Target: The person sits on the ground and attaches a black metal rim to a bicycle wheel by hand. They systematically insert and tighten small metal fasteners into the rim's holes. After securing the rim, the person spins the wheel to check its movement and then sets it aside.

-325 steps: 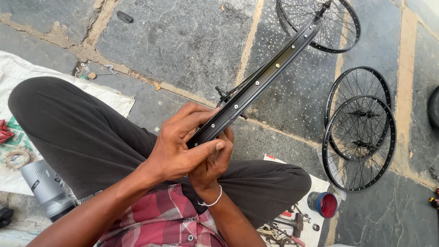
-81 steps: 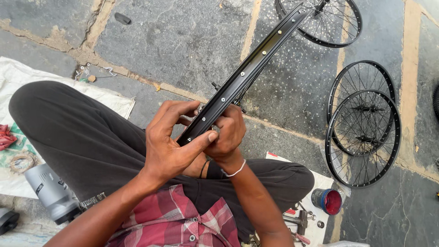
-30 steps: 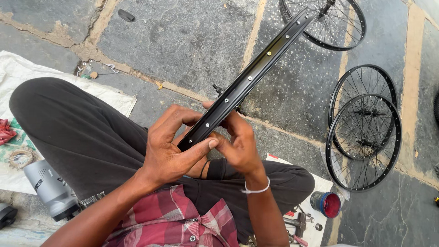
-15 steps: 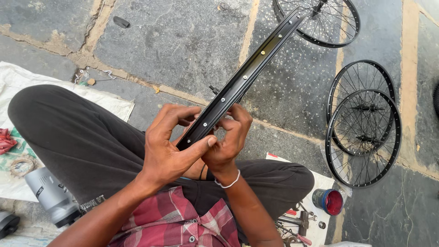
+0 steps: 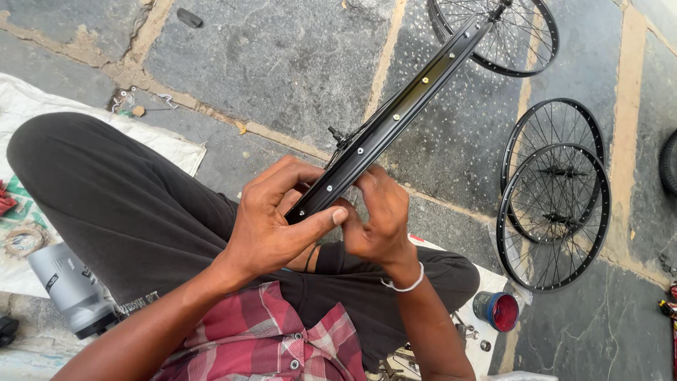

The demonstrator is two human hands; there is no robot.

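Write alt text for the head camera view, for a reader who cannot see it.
A seated person's left hand and right hand grip the near end of a black bicycle rim seen edge-on, slanting up to the right. Three spoked wheels lie on the stone pavement at right, a small blue cup sits near the knee, and a grey bottle lies at left.

The floor (image 5: 296,63) was paved with large grey stone slabs, their joints filled with pale, sandy mortar, and flat daylight lay over it without hard shadows. A white cloth (image 5: 42,113) was spread over the stone at the left, and another white sheet (image 5: 486,282) lay at the lower right. Three spoked wheels (image 5: 557,212) lay flat on the slabs at the right, two of them overlapping and the third farther off near the top edge.
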